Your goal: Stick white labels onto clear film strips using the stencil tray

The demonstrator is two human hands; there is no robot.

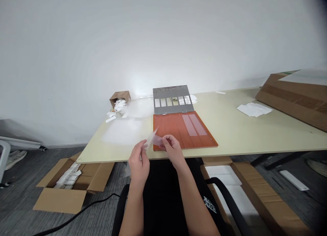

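Observation:
Both hands are raised at the table's front edge, before the orange-red board [176, 130]. My right hand [174, 150] pinches a thin translucent film strip [157, 140] between thumb and fingers. The strip reaches left to my left hand [139, 158], whose thumb and fingers are closed on its pale end. Whether the strip is one layer or two I cannot tell. Two clear strips [190, 125] lie side by side on the right part of the board. Hinged to its back edge, a grey metal frame [171, 91] with several slots stands tilted open.
A small brown box [120, 95] spilling white strips stands at the table's back left. White sheets [254, 109] and a large carton [296, 96] are at the right. Open cartons [61, 197] with white pieces flank the chair on the floor, near a black cable [87, 207].

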